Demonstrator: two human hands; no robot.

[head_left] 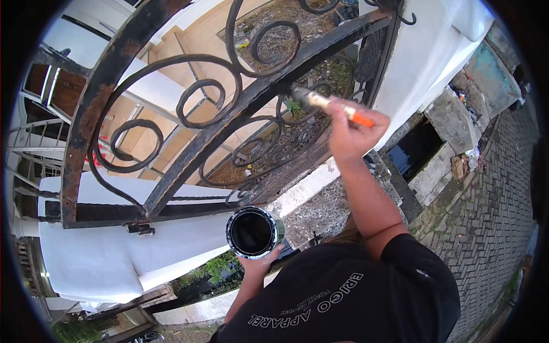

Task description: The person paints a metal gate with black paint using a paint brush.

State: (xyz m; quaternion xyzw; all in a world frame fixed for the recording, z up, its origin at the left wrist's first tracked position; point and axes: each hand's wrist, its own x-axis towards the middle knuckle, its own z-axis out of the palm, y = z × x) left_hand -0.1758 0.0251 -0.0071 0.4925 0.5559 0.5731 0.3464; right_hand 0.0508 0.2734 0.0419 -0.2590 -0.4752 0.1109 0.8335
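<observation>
My right hand point(355, 130) is closed on a paintbrush point(320, 102) with an orange-tipped handle. The dark bristles meet the black diagonal bar of a wrought-iron gate point(229, 119). Low in front of my body, my left hand point(260, 262) holds an open paint can point(251, 233) from its side and below; black paint fills it and paint marks its rim. Scrolls curl on both sides of the bar. Rusty brown patches show on the gate's curved outer frame point(94, 114).
White walls point(412, 63) stand at the right and lower left point(91, 251). A dark drain opening point(416, 147) lies beside concrete slabs, with a brick-paved road point(486, 200) at far right. Tiled steps point(171, 51) show behind the gate.
</observation>
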